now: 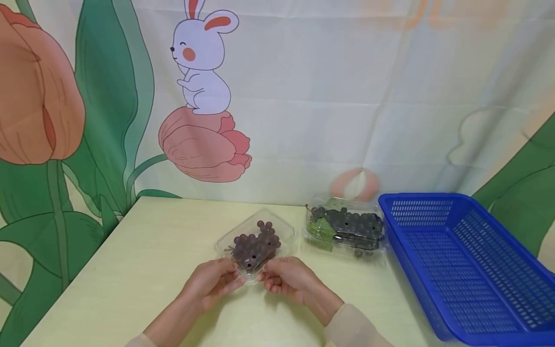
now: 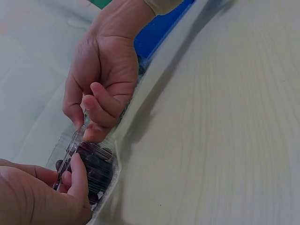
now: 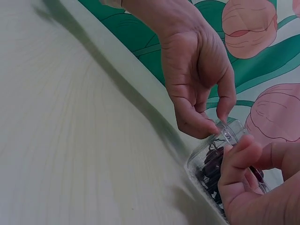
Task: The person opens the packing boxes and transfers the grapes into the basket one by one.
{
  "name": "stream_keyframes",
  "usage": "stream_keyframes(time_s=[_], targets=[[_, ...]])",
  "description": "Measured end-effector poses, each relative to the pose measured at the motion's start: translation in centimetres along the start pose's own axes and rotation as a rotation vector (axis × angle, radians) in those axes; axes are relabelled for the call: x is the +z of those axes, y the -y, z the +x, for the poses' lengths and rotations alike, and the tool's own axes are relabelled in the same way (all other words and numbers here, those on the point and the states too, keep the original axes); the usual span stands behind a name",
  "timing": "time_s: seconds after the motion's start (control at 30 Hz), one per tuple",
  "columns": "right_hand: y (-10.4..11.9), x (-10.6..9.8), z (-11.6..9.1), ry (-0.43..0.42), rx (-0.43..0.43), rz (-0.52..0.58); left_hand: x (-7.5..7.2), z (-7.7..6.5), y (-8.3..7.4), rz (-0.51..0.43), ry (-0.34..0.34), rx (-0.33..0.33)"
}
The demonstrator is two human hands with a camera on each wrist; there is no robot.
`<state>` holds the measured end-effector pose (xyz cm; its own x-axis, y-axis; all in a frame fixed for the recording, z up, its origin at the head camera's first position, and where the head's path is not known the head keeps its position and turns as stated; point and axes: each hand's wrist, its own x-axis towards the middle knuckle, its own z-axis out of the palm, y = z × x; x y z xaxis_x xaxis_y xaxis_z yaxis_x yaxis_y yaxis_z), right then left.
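A clear plastic clamshell box (image 1: 284,225) stands on the table with one corner toward me. Dark purple grapes (image 1: 255,246) fill its middle. At the near left edge, my left hand (image 1: 213,280) pinches the plastic rim between thumb and fingers. My right hand (image 1: 291,278) grips the rim on the other side of that corner. The left wrist view shows both thumbs and fingertips along the rim, with the grapes (image 2: 99,168) behind the clear wall. From the right wrist, the box wall (image 3: 193,164) appears low, close over the tabletop.
Another clear box of dark grapes (image 1: 360,224), with a green leaf (image 1: 322,229) inside, stands right of the hands. Beside it, a large blue plastic basket (image 1: 414,270) takes up the table's right side. A printed cloth (image 1: 303,96) with a rabbit and tulips hangs behind the table (image 1: 108,274).
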<state>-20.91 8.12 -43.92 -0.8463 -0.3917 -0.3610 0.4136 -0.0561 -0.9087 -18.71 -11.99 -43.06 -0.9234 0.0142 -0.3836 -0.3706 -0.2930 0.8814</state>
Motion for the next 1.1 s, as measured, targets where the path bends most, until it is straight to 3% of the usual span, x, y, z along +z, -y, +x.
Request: stream_keyframes(time_s=[0.17,0.63,1.1], targets=[[0.1,0.0,-0.7,0.018,0.034,-0.006,-0.5,-0.7,-0.1,0.032,-0.009,0.009],[0.2,-2.3,-1.8,0.002,0.022,0.037,-1.6,-2.4,0.1,0.106,0.001,0.015],[0.4,-3.0,-2.5,-0.008,0.012,0.032,-1.7,-2.8,0.2,0.114,-0.013,0.008]])
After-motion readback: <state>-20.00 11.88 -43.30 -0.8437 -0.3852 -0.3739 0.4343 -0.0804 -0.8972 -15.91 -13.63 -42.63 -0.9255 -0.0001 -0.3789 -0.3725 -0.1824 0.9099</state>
